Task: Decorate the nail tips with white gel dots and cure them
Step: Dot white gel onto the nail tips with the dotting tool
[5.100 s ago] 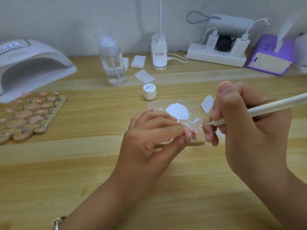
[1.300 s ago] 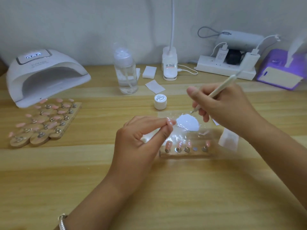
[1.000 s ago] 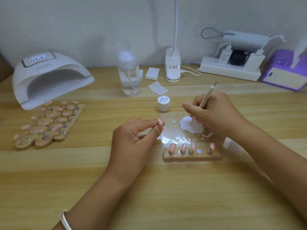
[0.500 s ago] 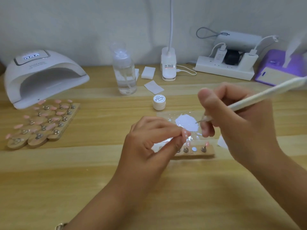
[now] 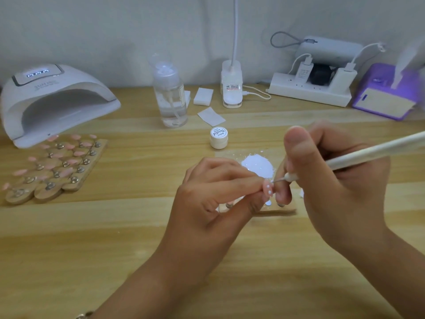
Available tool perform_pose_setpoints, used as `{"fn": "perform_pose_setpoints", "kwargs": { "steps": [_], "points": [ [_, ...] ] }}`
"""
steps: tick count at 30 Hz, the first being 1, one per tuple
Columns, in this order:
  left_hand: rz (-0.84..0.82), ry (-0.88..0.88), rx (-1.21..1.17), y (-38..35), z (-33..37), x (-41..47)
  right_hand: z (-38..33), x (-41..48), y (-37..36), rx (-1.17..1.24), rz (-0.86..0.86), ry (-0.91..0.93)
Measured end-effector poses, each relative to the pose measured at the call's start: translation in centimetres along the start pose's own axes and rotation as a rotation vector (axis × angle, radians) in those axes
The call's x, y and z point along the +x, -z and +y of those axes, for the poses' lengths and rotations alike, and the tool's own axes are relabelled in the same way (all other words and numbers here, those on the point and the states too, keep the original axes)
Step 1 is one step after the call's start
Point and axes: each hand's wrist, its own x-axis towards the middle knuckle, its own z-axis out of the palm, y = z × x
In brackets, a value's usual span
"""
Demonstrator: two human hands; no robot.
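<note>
My left hand (image 5: 213,192) pinches a pink nail tip (image 5: 268,188) that carries white dots. My right hand (image 5: 333,180) grips a white dotting pen (image 5: 368,153), and its metal point touches the tip. A puddle of white gel (image 5: 257,165) lies on a clear sheet just behind my fingers. Under my hands a small wooden holder (image 5: 276,208) is mostly hidden. The white gel jar (image 5: 219,137) stands further back. A white curing lamp (image 5: 50,100) sits at the far left.
A wooden rack of several pink nail tips (image 5: 53,166) lies at the left. Behind stand a clear pump bottle (image 5: 170,97), a lamp base (image 5: 232,88), white pads (image 5: 203,96), a power strip with chargers (image 5: 310,88) and a purple device (image 5: 388,93).
The pen went from the gel puddle to the nail tip. My left hand brought the tip closer to the camera, and both hands now meet over the small holder.
</note>
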Motion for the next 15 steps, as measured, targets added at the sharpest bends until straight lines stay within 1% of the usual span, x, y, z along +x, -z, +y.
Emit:
{"fn": "perform_pose_setpoints", "kwargs": {
  "steps": [15],
  "points": [
    [0.009,-0.013,0.027,-0.05,-0.01,-0.08,0.11,0.01,-0.05,-0.047,-0.004,-0.004]
  ]
}}
